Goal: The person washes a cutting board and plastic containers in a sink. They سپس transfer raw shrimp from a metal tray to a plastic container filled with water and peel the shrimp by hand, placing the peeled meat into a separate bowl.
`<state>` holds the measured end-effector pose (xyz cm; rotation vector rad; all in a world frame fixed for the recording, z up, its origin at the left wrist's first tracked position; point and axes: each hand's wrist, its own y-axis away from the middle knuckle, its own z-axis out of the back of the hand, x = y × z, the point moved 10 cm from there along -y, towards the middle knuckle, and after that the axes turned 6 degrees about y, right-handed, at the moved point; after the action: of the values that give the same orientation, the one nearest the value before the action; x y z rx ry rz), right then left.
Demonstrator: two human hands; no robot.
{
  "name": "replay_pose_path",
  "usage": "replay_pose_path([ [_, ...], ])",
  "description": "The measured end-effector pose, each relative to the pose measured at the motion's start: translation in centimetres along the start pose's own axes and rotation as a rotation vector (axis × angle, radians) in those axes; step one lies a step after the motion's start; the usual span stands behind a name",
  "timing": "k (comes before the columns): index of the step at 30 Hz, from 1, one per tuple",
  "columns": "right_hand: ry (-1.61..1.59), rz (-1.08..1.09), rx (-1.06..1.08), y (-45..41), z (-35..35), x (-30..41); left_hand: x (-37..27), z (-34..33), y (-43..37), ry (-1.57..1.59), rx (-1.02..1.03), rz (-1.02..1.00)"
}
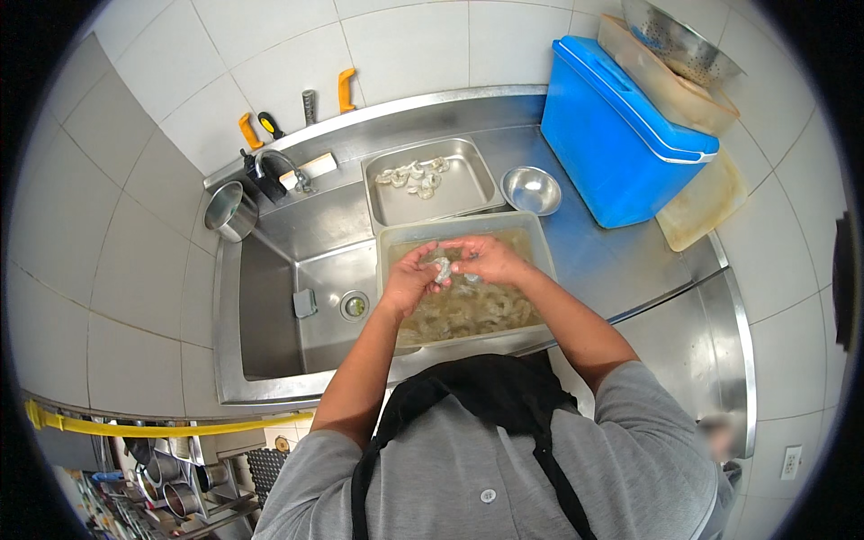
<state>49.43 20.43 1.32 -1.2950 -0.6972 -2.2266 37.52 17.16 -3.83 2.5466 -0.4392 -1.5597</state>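
Over a translucent plastic tub (548, 246) full of cloudy water, my left hand (408, 280) pinches a pale raw shrimp (443, 269) between thumb and fingers. My right hand (496, 260) is close beside it, its fingers curled and its index finger reaching toward the left fingertips. A small greyish piece (472, 277) shows under the right thumb; whether that hand grips it is unclear. Many raw shrimp (466, 317) lie in the tub's water. Behind the tub, a shallow steel pan (466, 185) holds several pale shrimp (418, 175) in its far left part.
The sink basin (331, 270) on the left contains a sponge (305, 303); a faucet (280, 162) and steel pot (231, 211) stand by it. A steel bowl (531, 190) sits right of the pan. Farther right is a blue cooler (607, 135). Knife handles (346, 90) rise behind the backsplash.
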Motion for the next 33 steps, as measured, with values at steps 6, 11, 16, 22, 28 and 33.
replay_pose_path([
  [6, 0.025, 0.039, 0.079, -0.1, -0.8, 0.5, 0.5, -1.0, 0.5, 0.030, -0.020, 0.087],
  [11, 0.023, 0.075, -0.047, -0.9, -0.2, -1.3, 0.8, -1.2, 0.1, 0.048, 0.005, 0.014],
  [16, 0.191, 0.065, -0.121, -0.7, 1.6, -7.5, -1.2, 3.1, -1.1, -1.084, -0.277, -0.237],
  [22, 0.997, -0.098, -0.109, -0.5, 0.9, -10.9, 4.8, 3.2, -3.1, -1.694, -0.070, 0.030],
  [28, 0.523, 0.006, -0.161, -0.4, 2.0, -7.1, 2.2, 3.3, -2.4, -0.357, -0.044, 0.049],
  [33, 0.150, -0.019, -0.102, 0.4, 3.5, -2.4, 0.7, 2.9, -1.4, -0.113, -0.071, 0.033],
])
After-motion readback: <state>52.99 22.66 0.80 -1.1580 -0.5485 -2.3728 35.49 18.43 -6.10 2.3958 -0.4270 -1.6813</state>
